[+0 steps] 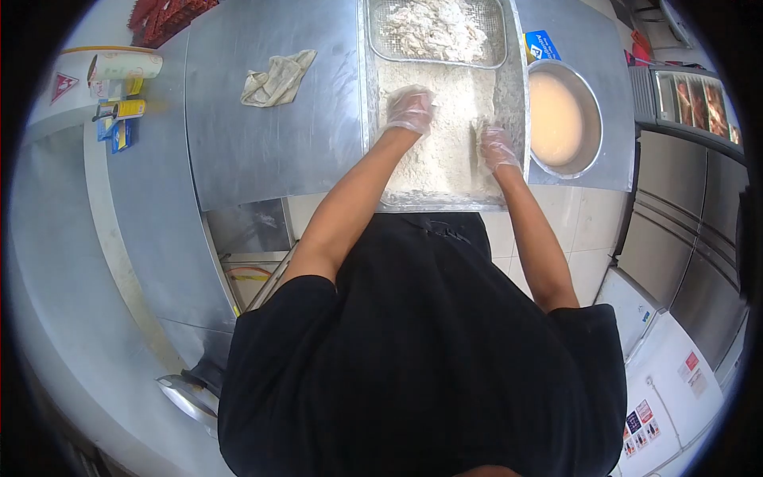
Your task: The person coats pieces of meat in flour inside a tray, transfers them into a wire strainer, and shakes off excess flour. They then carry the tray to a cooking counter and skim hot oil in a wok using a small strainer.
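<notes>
A long metal tray (pixel 375 171) holds a bed of white flour (pixel 445 163). My left hand (pixel 411 109), in a clear plastic glove, is down in the flour left of the middle; its fingertips are hidden. Close to the tray's right wall is my right hand (pixel 498 147), gloved too, with flour-coated fingers stretched forward and apparently nothing in them. At the tray's far end sits a wire mesh basket (pixel 379 49) with flour-coated pieces (pixel 437 30) heaped in it; what they are under the coating cannot be made out.
Right of the tray stands a round metal bowl (pixel 592 131) of pale orange liquid (pixel 554 119), a blue box (pixel 541 45) behind it. A crumpled cloth (pixel 278 78) lies on the steel table (pixel 270 159) at left. Several small packages and a container (pixel 127 65) are farther left.
</notes>
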The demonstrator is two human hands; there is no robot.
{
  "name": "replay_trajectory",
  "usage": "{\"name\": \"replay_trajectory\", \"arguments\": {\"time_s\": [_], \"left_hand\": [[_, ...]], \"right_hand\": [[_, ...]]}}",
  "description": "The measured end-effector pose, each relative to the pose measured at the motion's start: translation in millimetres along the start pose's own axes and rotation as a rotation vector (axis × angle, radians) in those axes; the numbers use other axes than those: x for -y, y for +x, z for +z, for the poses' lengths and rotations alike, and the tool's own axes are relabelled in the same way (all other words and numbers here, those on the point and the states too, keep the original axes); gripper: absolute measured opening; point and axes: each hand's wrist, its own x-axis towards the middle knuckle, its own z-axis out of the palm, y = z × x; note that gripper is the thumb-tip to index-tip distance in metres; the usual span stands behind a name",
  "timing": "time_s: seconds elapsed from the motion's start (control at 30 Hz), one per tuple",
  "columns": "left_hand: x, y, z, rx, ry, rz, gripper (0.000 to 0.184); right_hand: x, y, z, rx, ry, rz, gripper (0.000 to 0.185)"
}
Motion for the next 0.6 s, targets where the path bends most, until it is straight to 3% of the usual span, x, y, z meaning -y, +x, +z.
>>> {"name": "replay_trajectory", "arguments": {"time_s": [0.17, 0.2, 0.27, 0.3, 0.37, 0.43, 0.5, 0.57, 0.6], "left_hand": [[-12.7, -52.5, 10.0, -0.069, 0.342, 0.018, 0.026], [-13.7, -59.2, 8.7, 0.127, 0.298, 0.005, 0.029], [-14.3, -68.4, 6.4, 0.517, 0.202, -0.015, 0.037], [-15.0, -75.8, 6.1, 0.544, 0.116, -0.055, 0.038], [-17.4, -89.2, 6.8, 0.594, -0.061, -0.131, 0.041], [-14.4, -88.8, 5.4, 0.658, -0.232, -0.122, 0.048], [-13.0, -91.5, 3.1, 0.719, -0.549, -0.294, 0.052], [-13.9, -86.7, -2.0, 0.738, -1.008, -0.632, 0.053], [-12.5, -85.2, -2.4, 0.639, -1.141, -0.578, 0.053]], "right_hand": [[6.4, -11.9, 18.6, 0.224, 0.142, -0.275, 0.030], [11.2, -20.0, 18.9, 0.306, 0.179, -0.329, 0.034], [43.4, -37.0, -8.0, 0.362, 0.154, -0.163, 0.041], [54.1, -39.3, -18.5, 0.386, 0.142, -0.078, 0.044], [49.7, -33.1, -15.4, 0.508, 0.454, -0.154, 0.054], [56.1, -34.6, -28.7, 0.612, 0.722, -0.048, 0.064], [68.5, -34.5, -43.2, 0.693, 0.931, 0.236, 0.073], [52.4, -26.0, -2.0, 0.558, 1.216, 0.221, 0.074], [47.9, -23.2, 13.6, 0.493, 1.358, 0.213, 0.074]]}}
